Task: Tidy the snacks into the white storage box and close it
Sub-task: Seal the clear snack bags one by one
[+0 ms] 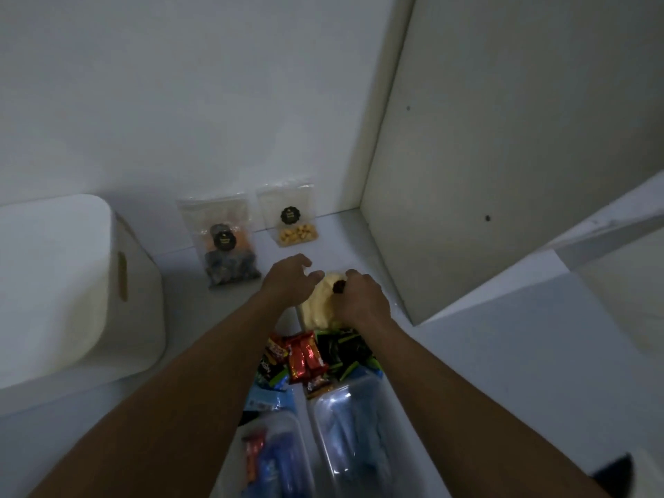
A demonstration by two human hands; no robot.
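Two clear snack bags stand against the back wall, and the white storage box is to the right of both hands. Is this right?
No. The head view shows the white storage box left of both the left hand and the right hand. The two clear snack bags do stand against the back wall.

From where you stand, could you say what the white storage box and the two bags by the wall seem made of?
The white storage box looks like matte rigid plastic, possibly painted wood: rounded corners, handle slot. The dark-snack bag and the pale-snack bag look like clear plastic film: contents show through.
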